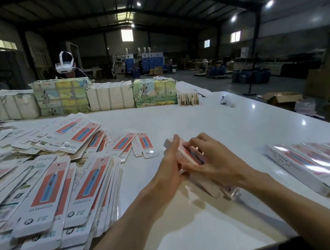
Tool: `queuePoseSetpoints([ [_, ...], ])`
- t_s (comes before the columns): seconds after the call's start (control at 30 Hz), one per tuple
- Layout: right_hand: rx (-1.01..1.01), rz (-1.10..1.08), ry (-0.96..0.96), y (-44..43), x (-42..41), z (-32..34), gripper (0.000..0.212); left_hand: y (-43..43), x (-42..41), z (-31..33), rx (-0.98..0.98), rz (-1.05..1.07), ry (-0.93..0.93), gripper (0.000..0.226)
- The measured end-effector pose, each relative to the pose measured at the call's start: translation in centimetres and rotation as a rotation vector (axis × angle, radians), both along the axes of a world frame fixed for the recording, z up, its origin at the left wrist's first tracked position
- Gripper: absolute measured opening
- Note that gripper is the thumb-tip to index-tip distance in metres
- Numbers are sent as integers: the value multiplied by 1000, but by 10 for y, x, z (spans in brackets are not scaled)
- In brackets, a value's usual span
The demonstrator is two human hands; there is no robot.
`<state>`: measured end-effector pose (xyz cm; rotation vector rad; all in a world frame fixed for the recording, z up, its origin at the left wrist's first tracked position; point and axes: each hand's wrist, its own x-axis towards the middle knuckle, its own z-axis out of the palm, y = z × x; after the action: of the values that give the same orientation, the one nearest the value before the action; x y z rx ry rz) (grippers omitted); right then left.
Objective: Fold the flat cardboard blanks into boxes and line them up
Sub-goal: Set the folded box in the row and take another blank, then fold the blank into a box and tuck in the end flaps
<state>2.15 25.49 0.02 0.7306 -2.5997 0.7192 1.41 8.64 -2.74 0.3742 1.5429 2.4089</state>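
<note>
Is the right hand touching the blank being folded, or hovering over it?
Touching. The head view shows the right hand curled over the blank, fingers on it, no gap.

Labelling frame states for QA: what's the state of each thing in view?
carton: partly folded, held between both hands
left hand: straight fingers pressed against the carton's side
right hand: fingers curled over the carton
flat blanks: unfolded, in overlapping piles on the left
finished boxes: folded, lined side by side at right
wrapped bundles: bound, unopened, in a row at the far edge
</note>
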Motion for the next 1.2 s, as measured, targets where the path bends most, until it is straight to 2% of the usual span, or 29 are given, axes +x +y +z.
queuePoseSetpoints([
  [0.07,-65,-62,23,18,5,12,51,2,2,-4,-213,63,139,52],
  [0.13,-73,-176,41,42,8,23,54,2,3,-12,-550,155,363,38],
  [0.2,3,-310,20,68,12,25,57,4,3,-19,-842,165,556,21],
  [0.27,114,-429,-32,90,19,18,54,7,5,-22,-975,140,648,19],
  [0.37,374,-606,-66,117,31,-1,41,8,7,-21,-1033,140,696,19],
  [0.47,620,-763,-14,136,41,-14,42,7,7,-21,-1054,132,697,20],
  [0.77,701,-864,-27,135,43,0,36,11,8,-22,-1078,132,685,21],
  [0.87,626,-750,48,100,24,9,31,13,10,-21,-1088,131,677,23],
  [1.0,402,-566,126,42,-5,9,17,13,13,-20,-1083,139,681,23],
  [1.1,165,-456,93,9,-15,-4,21,12,17,-13,-1047,186,653,24],
  [1.2,31,-399,59,-5,-18,-22,20,3,22,-2,-1130,203,640,27],
])
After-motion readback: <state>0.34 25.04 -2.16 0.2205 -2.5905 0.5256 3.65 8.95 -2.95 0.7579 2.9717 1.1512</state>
